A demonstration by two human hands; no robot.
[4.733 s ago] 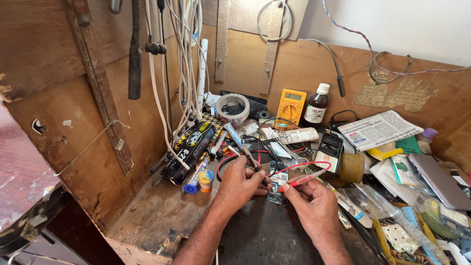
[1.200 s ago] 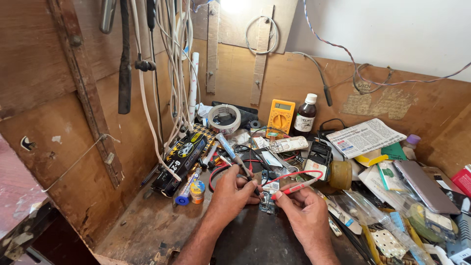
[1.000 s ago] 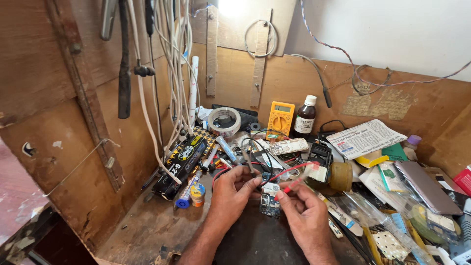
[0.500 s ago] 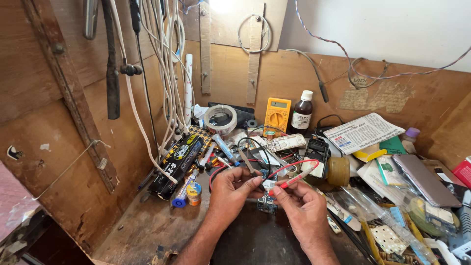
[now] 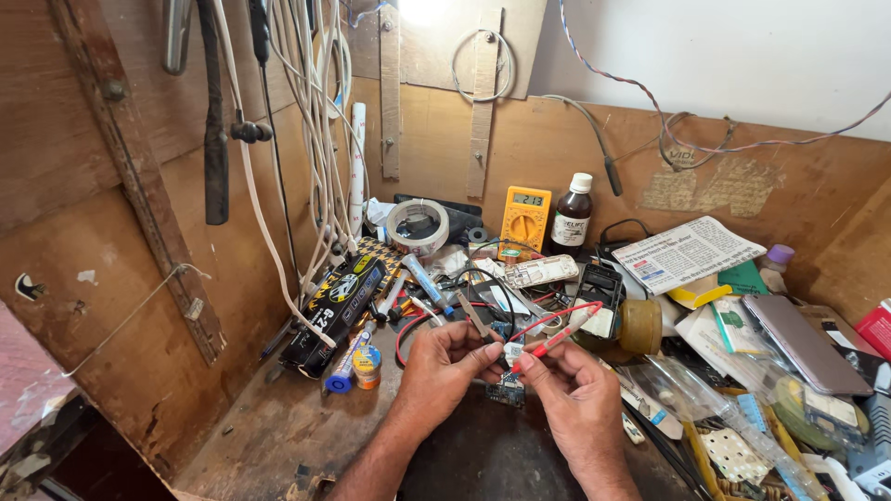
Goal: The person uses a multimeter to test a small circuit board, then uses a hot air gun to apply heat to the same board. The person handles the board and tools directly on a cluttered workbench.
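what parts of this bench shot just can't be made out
Head view, the only one:
- The small part pinched between the left hand and right hand: too small, covered by fingertips.
- Small circuit board: partly behind the hands.
- Where the red probe tip touches: hidden by the fingers.
- Red box: cut off by the right edge.

— What sort of place was it?
— A small electronics repair workshop: a cluttered wooden bench [image 5: 278, 427], a yellow multimeter [image 5: 524, 219], a roll of tape [image 5: 417, 225], and cables [image 5: 316, 139] hanging on the plywood wall [image 5: 111, 186].
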